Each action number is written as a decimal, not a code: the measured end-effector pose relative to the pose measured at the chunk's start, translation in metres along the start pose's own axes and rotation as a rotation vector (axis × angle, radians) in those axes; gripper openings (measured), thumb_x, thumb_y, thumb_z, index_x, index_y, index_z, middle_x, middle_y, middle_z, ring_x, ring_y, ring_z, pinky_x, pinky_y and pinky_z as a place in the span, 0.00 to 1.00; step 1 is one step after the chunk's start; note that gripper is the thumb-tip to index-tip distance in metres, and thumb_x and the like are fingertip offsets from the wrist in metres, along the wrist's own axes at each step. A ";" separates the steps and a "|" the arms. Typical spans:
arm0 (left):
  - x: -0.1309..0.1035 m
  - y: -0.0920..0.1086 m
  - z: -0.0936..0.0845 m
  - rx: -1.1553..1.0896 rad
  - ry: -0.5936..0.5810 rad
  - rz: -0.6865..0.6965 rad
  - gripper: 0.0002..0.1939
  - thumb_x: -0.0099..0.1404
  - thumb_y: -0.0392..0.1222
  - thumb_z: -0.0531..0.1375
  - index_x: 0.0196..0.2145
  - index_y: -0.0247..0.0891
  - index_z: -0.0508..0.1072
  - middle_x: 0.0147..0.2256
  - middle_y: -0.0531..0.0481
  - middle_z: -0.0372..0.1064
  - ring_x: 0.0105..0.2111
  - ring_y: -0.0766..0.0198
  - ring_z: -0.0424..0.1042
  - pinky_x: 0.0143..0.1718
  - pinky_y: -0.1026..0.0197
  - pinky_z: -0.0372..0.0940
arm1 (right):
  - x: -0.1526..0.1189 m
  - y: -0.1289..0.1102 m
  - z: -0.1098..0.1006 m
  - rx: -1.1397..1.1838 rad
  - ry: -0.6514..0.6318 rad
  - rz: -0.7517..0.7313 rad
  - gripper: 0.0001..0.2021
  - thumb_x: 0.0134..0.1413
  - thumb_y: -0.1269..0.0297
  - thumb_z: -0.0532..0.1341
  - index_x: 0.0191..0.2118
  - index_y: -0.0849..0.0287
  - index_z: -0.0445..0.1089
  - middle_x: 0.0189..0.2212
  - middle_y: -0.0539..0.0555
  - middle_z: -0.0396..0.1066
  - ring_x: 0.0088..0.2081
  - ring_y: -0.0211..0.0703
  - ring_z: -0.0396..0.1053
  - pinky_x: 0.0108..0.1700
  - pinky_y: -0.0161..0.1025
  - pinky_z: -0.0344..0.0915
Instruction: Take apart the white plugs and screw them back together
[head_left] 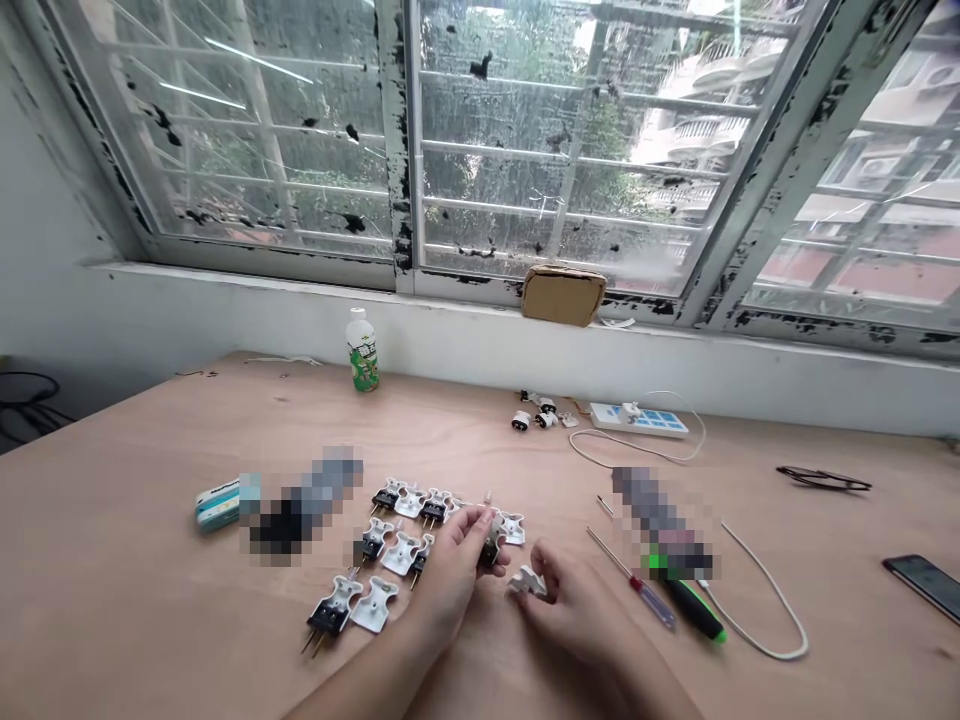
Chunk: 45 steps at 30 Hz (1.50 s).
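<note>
My left hand [459, 560] is closed around an opened electrical plug half [492, 548], white outside with a dark inner part; the fingers cover much of it. Just to its right, my right hand [574, 600] pinches a white plug cover [528, 580] low over the table, apart from the plug half. Left of my hands, opened plugs lie in rows: plug halves with black inserts and metal pins [330, 612] alternate with plain white covers [375, 603]. A red-and-clear screwdriver [651, 598] and a black-and-green screwdriver [694, 605] lie right of my right hand.
Several assembled plugs [545, 415] lie near a white power strip [641, 420] with a cable. A green-labelled bottle [363, 352] stands by the wall. Glasses [823, 479] and a phone [926, 585] lie at right, a blue-white packet [221, 503] at left. Two items are pixelated.
</note>
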<state>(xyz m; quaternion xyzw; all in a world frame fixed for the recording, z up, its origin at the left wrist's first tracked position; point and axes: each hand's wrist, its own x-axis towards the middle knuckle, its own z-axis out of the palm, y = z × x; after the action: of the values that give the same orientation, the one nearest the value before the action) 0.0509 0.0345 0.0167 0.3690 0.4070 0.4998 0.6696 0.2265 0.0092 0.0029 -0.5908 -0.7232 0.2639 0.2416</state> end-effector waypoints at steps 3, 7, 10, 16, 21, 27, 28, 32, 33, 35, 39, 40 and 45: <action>0.002 -0.003 -0.002 -0.013 -0.011 0.012 0.16 0.63 0.53 0.62 0.39 0.37 0.70 0.31 0.52 0.70 0.28 0.65 0.73 0.30 0.63 0.67 | 0.001 0.001 0.000 -0.032 0.058 0.049 0.05 0.50 0.71 0.57 0.28 0.56 0.59 0.21 0.45 0.63 0.25 0.36 0.58 0.27 0.34 0.47; 0.001 -0.003 -0.002 -0.012 -0.006 0.025 0.16 0.63 0.53 0.63 0.39 0.38 0.69 0.32 0.52 0.70 0.28 0.65 0.73 0.30 0.63 0.67 | -0.002 -0.002 -0.001 -0.058 0.075 0.075 0.03 0.50 0.70 0.58 0.29 0.55 0.63 0.21 0.45 0.65 0.25 0.37 0.59 0.28 0.34 0.47; 0.000 -0.001 -0.002 -0.010 -0.001 0.023 0.17 0.62 0.53 0.63 0.40 0.37 0.70 0.33 0.51 0.70 0.29 0.64 0.73 0.30 0.63 0.67 | -0.007 -0.007 -0.002 0.000 -0.006 0.065 0.08 0.43 0.68 0.65 0.31 0.55 0.66 0.24 0.45 0.68 0.27 0.36 0.62 0.28 0.33 0.49; -0.004 0.001 -0.002 -0.054 -0.048 0.006 0.16 0.62 0.53 0.64 0.39 0.38 0.69 0.29 0.53 0.70 0.28 0.64 0.72 0.29 0.62 0.66 | -0.010 -0.016 -0.005 0.146 -0.156 0.058 0.20 0.41 0.70 0.65 0.45 0.53 0.70 0.27 0.45 0.72 0.27 0.36 0.62 0.29 0.32 0.52; -0.013 -0.002 -0.001 -0.099 -0.163 0.003 0.17 0.63 0.54 0.62 0.40 0.38 0.69 0.28 0.52 0.72 0.27 0.63 0.72 0.29 0.61 0.66 | -0.005 -0.027 -0.012 0.187 -0.206 -0.025 0.12 0.50 0.69 0.58 0.41 0.54 0.74 0.33 0.49 0.76 0.31 0.38 0.67 0.34 0.32 0.57; -0.018 -0.007 0.000 -0.118 -0.153 -0.002 0.18 0.62 0.55 0.63 0.38 0.38 0.69 0.26 0.52 0.72 0.25 0.64 0.71 0.27 0.63 0.64 | -0.015 -0.020 -0.009 0.049 -0.115 0.072 0.12 0.48 0.71 0.59 0.39 0.53 0.74 0.30 0.48 0.75 0.28 0.37 0.66 0.31 0.31 0.55; -0.019 -0.008 0.000 -0.112 -0.153 -0.003 0.17 0.62 0.55 0.63 0.38 0.38 0.70 0.26 0.52 0.72 0.24 0.64 0.71 0.26 0.63 0.63 | -0.017 -0.018 -0.009 0.036 -0.097 0.088 0.11 0.48 0.71 0.59 0.38 0.54 0.73 0.29 0.48 0.75 0.28 0.37 0.66 0.31 0.31 0.54; -0.024 -0.013 0.003 -0.107 -0.169 -0.020 0.16 0.63 0.54 0.63 0.37 0.38 0.70 0.26 0.53 0.71 0.24 0.63 0.72 0.26 0.63 0.63 | -0.025 -0.009 -0.010 -0.001 -0.060 0.125 0.10 0.45 0.69 0.62 0.36 0.54 0.73 0.27 0.47 0.73 0.27 0.37 0.65 0.30 0.32 0.52; -0.024 -0.015 0.003 -0.112 -0.169 -0.028 0.16 0.63 0.54 0.63 0.38 0.38 0.70 0.26 0.53 0.71 0.25 0.63 0.72 0.27 0.63 0.63 | -0.026 -0.006 -0.010 -0.015 -0.044 0.138 0.10 0.44 0.68 0.63 0.36 0.54 0.73 0.27 0.47 0.73 0.27 0.38 0.65 0.30 0.32 0.52; -0.024 -0.018 0.003 -0.142 -0.169 -0.043 0.17 0.62 0.55 0.63 0.39 0.39 0.71 0.27 0.52 0.72 0.25 0.63 0.73 0.27 0.62 0.63 | -0.027 -0.002 -0.010 -0.050 -0.003 0.171 0.11 0.41 0.66 0.64 0.36 0.54 0.72 0.26 0.48 0.73 0.27 0.38 0.65 0.30 0.33 0.51; -0.021 -0.025 0.004 -0.210 -0.173 -0.093 0.17 0.60 0.56 0.64 0.39 0.41 0.71 0.28 0.51 0.74 0.26 0.61 0.74 0.28 0.61 0.62 | -0.029 0.006 -0.006 -0.110 0.060 0.205 0.12 0.38 0.61 0.66 0.34 0.55 0.71 0.27 0.49 0.73 0.28 0.40 0.66 0.30 0.34 0.49; -0.019 -0.027 0.004 -0.227 -0.176 -0.109 0.17 0.60 0.55 0.65 0.39 0.41 0.71 0.27 0.51 0.74 0.26 0.61 0.74 0.28 0.61 0.62 | -0.029 0.008 -0.004 -0.116 0.069 0.205 0.12 0.38 0.61 0.66 0.34 0.55 0.72 0.27 0.49 0.73 0.29 0.41 0.66 0.30 0.34 0.49; -0.008 -0.042 0.004 -0.275 -0.162 -0.151 0.22 0.51 0.58 0.71 0.35 0.42 0.72 0.25 0.52 0.74 0.27 0.58 0.75 0.29 0.60 0.64 | -0.027 0.021 0.012 -0.119 0.149 0.238 0.12 0.37 0.63 0.64 0.34 0.53 0.74 0.26 0.51 0.74 0.30 0.45 0.67 0.32 0.37 0.51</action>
<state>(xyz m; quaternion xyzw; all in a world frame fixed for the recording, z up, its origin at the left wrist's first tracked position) 0.0691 0.0172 -0.0180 0.2814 0.3057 0.4677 0.7801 0.2393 -0.0152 -0.0209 -0.7038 -0.6423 0.2027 0.2260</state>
